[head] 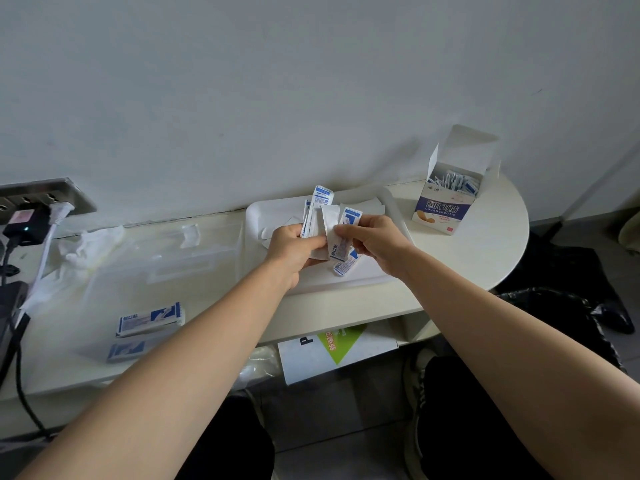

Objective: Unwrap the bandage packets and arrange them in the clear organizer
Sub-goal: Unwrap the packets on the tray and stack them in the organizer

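Box [447,207] beside tray [398,218] — tissue [88,245] beside clear organizer [187,258]

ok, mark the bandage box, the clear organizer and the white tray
bandage box [445,211]: head view, on its printed front face.
clear organizer [187,263]: head view, on its see-through top surface.
white tray [365,278]: head view, on a bare part by the near rim.

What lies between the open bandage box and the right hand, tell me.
Head view: only the white tray's raised rim and a bare strip of table separate the bandage box from the right hand.
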